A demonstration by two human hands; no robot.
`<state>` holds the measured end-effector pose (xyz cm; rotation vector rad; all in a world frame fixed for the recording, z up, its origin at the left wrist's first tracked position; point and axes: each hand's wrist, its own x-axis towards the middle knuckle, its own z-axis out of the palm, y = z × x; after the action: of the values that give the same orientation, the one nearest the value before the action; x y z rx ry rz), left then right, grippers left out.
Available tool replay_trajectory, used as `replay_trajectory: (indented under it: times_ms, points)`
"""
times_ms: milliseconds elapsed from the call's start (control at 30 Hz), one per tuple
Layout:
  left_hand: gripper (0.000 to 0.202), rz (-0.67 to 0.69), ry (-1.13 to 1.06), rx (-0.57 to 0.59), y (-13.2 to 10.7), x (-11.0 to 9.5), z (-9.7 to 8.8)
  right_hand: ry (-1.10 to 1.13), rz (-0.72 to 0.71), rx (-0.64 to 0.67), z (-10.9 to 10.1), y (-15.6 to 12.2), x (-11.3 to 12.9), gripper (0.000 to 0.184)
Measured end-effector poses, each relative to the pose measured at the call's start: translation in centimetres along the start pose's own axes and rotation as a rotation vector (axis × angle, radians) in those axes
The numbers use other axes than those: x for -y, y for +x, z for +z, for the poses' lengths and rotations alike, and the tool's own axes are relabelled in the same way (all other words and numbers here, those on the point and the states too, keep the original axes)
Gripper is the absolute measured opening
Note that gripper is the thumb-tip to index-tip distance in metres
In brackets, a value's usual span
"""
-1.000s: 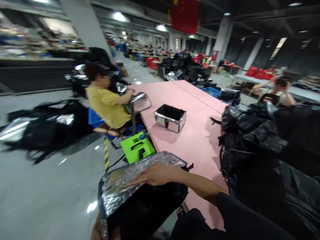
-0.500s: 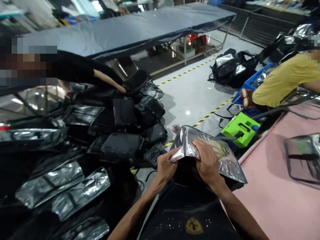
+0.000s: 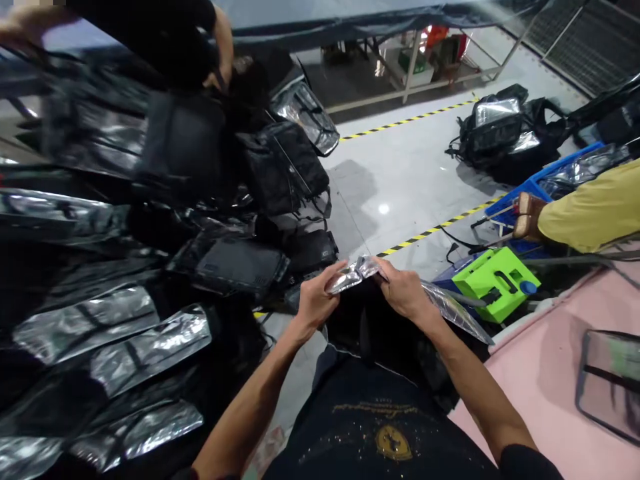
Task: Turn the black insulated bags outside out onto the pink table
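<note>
A black bag with a silver foil lining (image 3: 369, 267) hangs in front of my shirt. My left hand (image 3: 320, 297) grips the foil edge on one side, with the thumb on top. Across a small gap, my right hand (image 3: 401, 291) is closed on the same foil edge. Part of the bag's silvery panel (image 3: 453, 310) shows beyond my right wrist. The dark body of the bag hangs below both hands, and its lower part is hard to tell from my dark shirt.
Black bags (image 3: 240, 267) with foil linings are piled at left, where a co-worker's arm (image 3: 223, 47) reaches in. At right are a green box (image 3: 495, 283), a blue crate (image 3: 535, 177), a seated person's yellow clothing (image 3: 595, 210) and a pink tabletop (image 3: 545, 347).
Both hands have drawn the foil edge closer together and turned the silver panel down and away. The co-worker at left has moved, and bags there have shifted. My view has tilted lower.
</note>
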<state>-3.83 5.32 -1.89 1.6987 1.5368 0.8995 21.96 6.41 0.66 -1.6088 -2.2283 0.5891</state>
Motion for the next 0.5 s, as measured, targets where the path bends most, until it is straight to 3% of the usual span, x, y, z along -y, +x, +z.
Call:
replay_trajectory:
  times_ms: [100,233,367,500]
  points:
    - [0.070,-0.025,-0.108,-0.083,3.7,1.8,1.8,0.061,0.075,0.105,-0.6,3.8,-1.1,0.043]
    - [0.070,-0.068,-0.290,-0.082,9.1,4.5,4.8,0.136,0.170,0.168,0.1,9.3,-4.0,0.063]
    - [0.070,-0.242,-0.334,-0.036,13.9,7.4,7.4,-0.002,0.327,0.170,3.4,14.5,-6.8,0.064]
    - [0.041,-0.393,-0.315,0.071,15.3,9.0,8.7,-0.090,0.413,0.337,6.8,17.3,-8.4,0.062]
